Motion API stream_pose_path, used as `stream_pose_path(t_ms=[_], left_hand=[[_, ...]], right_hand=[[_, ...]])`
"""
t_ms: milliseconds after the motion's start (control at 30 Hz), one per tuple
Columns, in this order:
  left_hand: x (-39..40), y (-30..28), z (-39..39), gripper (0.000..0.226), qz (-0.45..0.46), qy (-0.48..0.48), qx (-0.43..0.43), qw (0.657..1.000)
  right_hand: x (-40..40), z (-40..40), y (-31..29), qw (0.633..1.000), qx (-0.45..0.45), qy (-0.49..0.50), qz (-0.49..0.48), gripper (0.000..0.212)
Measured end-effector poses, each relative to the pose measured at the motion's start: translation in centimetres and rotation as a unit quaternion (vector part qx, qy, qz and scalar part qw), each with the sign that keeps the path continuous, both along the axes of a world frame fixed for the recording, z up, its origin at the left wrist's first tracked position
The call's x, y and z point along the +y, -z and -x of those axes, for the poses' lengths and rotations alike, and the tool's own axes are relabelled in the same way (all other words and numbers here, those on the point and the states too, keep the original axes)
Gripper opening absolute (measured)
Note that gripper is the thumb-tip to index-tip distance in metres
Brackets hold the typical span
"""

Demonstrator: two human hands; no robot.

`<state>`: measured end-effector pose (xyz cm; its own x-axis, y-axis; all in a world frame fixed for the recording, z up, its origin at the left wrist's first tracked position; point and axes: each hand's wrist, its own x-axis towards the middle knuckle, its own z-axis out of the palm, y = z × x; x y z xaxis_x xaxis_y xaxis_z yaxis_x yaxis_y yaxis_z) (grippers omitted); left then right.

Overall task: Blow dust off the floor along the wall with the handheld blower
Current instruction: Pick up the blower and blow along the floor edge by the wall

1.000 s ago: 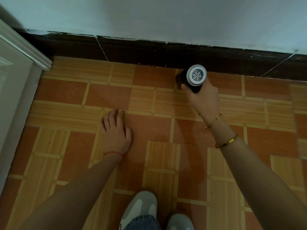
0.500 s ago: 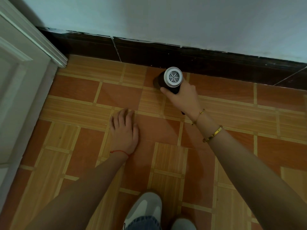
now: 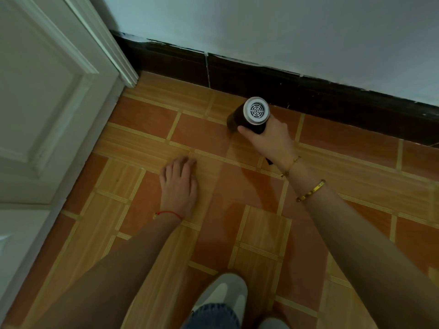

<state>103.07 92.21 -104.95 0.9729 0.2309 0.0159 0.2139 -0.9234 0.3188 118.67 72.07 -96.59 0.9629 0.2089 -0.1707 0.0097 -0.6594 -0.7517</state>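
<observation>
My right hand (image 3: 269,138) grips a black handheld blower (image 3: 251,115). Its white grilled rear end faces the camera and its nozzle points down-left at the floor, close to the dark skirting (image 3: 308,93) under the pale wall (image 3: 285,32). My left hand (image 3: 179,184) lies flat, palm down, on the orange and wood-pattern floor tiles (image 3: 204,136), fingers slightly spread, left of and nearer to me than the blower. The nozzle tip is hidden behind the blower's body.
A white panelled door (image 3: 40,103) and its frame (image 3: 114,53) close off the left side and meet the skirting at the corner. My grey shoe (image 3: 223,293) and a jeans hem are at the bottom centre.
The right hand has carried the blower leftward along the skirting, toward the door corner. The view has swung left, showing more door. The left hand stays flat on the floor.
</observation>
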Motion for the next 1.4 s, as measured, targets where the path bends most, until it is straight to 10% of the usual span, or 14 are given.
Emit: stream_pose_path(t_ms=[1400], left_hand=[[3.2,1.2,0.7,0.048,-0.017,-0.088,-0.035,0.995]], right_hand=[[14.4,-3.7,1.6,0.986,-0.012,-0.164,-0.038,0.067]])
